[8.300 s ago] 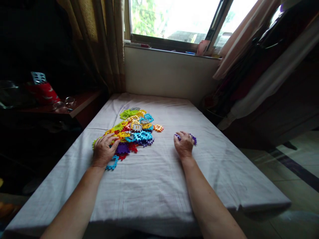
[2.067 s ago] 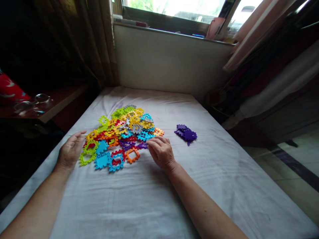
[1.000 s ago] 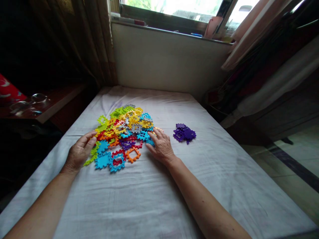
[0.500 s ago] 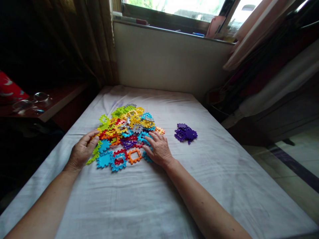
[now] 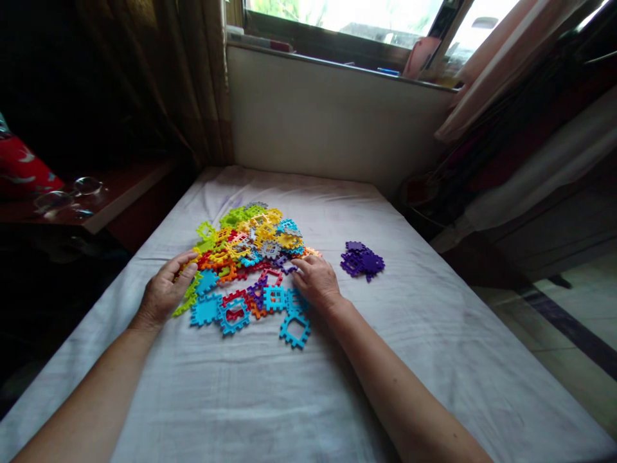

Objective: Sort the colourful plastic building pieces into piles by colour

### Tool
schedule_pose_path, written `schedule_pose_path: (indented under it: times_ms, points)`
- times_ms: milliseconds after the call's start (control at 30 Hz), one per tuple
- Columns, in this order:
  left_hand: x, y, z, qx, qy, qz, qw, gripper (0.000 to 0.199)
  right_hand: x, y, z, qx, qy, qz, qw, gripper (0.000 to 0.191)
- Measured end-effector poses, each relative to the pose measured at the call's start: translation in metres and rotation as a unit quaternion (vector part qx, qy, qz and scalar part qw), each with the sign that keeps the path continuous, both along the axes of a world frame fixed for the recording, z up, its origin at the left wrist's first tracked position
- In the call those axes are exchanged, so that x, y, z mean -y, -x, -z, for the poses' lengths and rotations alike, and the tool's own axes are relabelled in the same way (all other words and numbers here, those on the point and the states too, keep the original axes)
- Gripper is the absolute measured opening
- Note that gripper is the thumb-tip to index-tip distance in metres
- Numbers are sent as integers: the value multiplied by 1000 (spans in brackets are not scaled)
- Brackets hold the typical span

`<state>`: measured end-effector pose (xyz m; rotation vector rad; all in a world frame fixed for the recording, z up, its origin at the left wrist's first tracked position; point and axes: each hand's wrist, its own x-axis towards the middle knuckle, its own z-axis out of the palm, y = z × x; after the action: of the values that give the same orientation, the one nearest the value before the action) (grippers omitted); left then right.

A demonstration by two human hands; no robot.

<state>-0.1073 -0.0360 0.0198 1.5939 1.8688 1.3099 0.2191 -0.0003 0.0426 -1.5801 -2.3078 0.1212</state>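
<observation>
A heap of colourful toothed plastic pieces lies on the pale sheet. My left hand rests at the heap's left edge with thumb and fingers apart, beside lime and blue pieces. At the right edge, my right hand has its fingers curled over a purple piece, touching it; its fingertips are partly hidden. Blue pieces lie under and below this hand, among them a blue frame nearest me. To the right sits a separate small pile of purple pieces.
The sheet-covered surface spreads around the heap. At the left, glasses and a red patterned item stand on a wooden table. Clothes hang at the right, and a window with a sill is behind.
My right hand has pulled back slightly and right, its fingers more curled. Blue and purple pieces have spread towards me; the orange frame is now mostly covered. My left hand is nearly unchanged.
</observation>
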Motion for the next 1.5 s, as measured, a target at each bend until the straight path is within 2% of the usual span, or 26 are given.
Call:
schedule_pose_path:
  times_ms: [67, 167, 333, 400, 467, 533, 600, 667, 767, 867, 967, 1033, 1167, 1300, 1400, 1500]
  points:
    - [-1, 1, 2, -1, -1, 2, 1000, 60, -6, 0, -2, 40, 21, -1, 999, 27]
    - [-1, 2, 3, -9, 0, 4, 1000, 59, -6, -3, -1, 42, 22, -21, 999, 17]
    - [1, -1, -2, -10, 1, 2, 1000, 62, -7, -17, -2, -48, 18, -102, 993, 9]
    - [2, -3, -5, -9, 2, 1, 1000, 62, -13, -30, -8, -79, 5, -103, 992, 8]
    - [2, -4, -7, -10, 7, -2, 1000, 61, -20, -49, -15, -86, -19, -35, 995, 8]
    - [2, -3, -8, -9, 15, -3, 1000, 61, -26, -71, -22, -68, -38, 79, 994, 9]
    - [2, -2, -7, -7, 22, -4, 1000, 61, -29, -94, -24, -42, -43, 187, 981, 12]
    - [1, 0, -5, -4, 23, -5, 1000, 60, -29, -114, -23, -22, -40, 260, 965, 14]
    - [1, 0, -4, -8, 22, -7, 1000, 59, -28, -131, -18, -7, -31, 306, 952, 17]
    - [2, -1, -4, -15, 24, -11, 1000, 57, -27, -133, -17, -2, -23, 308, 951, 18]
    - [1, -1, -4, -14, 23, -10, 1000, 58, -27, -121, -22, -9, -35, 294, 955, 19]
    - [1, 0, -3, -12, 21, -8, 1000, 58, -26, -104, -26, -22, -50, 257, 965, 19]
    - [2, 0, -4, -16, 15, -7, 1000, 58, -19, -48, -27, -33, -18, 111, 993, 21]
    - [2, -3, -6, -21, 3, 3, 1000, 58, -12, 4, -19, 18, 43, -3, 999, 26]
    - [1, -3, -6, -16, 0, 8, 1000, 57, -15, 23, -14, 70, 46, -30, 996, 31]
    - [0, -1, -3, -15, 2, 8, 1000, 57, -22, 30, -13, 101, 43, -24, 994, 29]
